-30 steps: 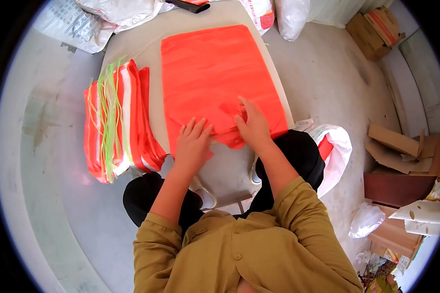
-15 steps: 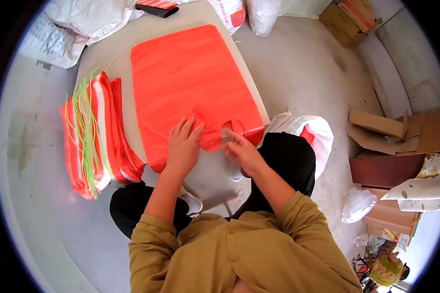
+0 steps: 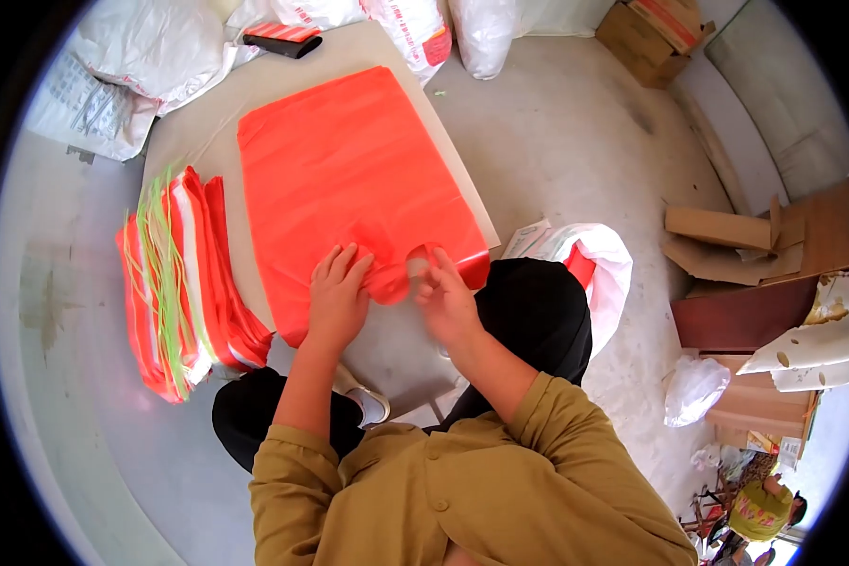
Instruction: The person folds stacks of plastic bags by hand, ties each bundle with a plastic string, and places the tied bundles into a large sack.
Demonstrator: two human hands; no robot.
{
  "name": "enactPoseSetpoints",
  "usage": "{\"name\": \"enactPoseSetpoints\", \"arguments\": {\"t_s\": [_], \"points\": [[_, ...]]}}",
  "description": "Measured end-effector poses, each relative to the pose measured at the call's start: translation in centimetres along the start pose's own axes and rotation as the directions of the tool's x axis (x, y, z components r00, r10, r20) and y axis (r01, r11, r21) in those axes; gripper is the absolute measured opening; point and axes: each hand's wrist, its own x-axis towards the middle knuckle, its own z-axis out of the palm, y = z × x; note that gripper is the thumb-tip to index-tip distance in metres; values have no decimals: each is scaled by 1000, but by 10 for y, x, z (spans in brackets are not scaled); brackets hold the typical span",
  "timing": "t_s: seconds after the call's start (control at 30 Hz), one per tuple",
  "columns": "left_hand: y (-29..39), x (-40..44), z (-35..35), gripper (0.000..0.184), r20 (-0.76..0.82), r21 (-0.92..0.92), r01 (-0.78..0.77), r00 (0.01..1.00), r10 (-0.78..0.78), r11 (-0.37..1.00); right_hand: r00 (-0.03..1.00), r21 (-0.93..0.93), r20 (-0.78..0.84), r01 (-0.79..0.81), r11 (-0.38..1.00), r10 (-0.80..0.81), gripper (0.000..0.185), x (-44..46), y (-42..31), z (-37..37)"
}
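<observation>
A flat stack of red plastic bags lies in front of me, its near edge bunched and with a curved cut-out. My left hand rests on the near edge, fingers stretched out over the plastic. At the cut-out, my right hand has its fingertips closed on the edge of the top red bag; its lower fingers are slightly blurred. To the left stands a thick bundle of folded red and white bags, with light green strings draped over it.
The bags lie on a beige tabletop. White sacks and a dark striped roll are at the far edge. A white sack stands by my right knee. Cardboard boxes and a person are at the right.
My right hand has moved in to the bag's edge, and its fingers have closed there. My left hand stays on the plastic. The whole view has shifted slightly.
</observation>
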Motion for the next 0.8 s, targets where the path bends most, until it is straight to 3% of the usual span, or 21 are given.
{"name": "enactPoseSetpoints", "arguments": {"t_s": [0.17, 0.27, 0.37, 0.5, 0.57, 0.7, 0.8], "points": [[-2, 0, -1, 56, 15, 6, -5, 1000, 5, 1000, 1000, 74, 21, 20, 997, -22, 69, -4, 23, 22], [0, 0, -4, 57, 28, 5, -2, 1000, 2, 1000, 991, 160, 95, 74, 984, -90, 55, 5, 25, 30], [-1, 0, -4, 57, 37, 3, -3, 999, 3, 1000, 991, 222, 64, 100, 970, -117, 35, 15, 24, 18], [-2, 0, -4, 57, 37, 7, -6, 999, 5, 1000, 969, 140, -35, 246, 959, -244, 20, 6, 18, 10], [-3, -1, -3, 57, 27, 2, -5, 1000, 5, 1000, 957, 71, -80, 286, 956, -280, 18, 0, 9, 6], [-4, -2, -1, 55, 20, 1, -11, 1000, 11, 1000, 891, -334, -118, 380, 862, -438, 15, -1, -2, 4], [-3, -1, -2, 55, 23, 16, -5, 1000, 5, 1000, 816, -808, 187, 444, 387, -546, 22, 7, -5, 3]]}}
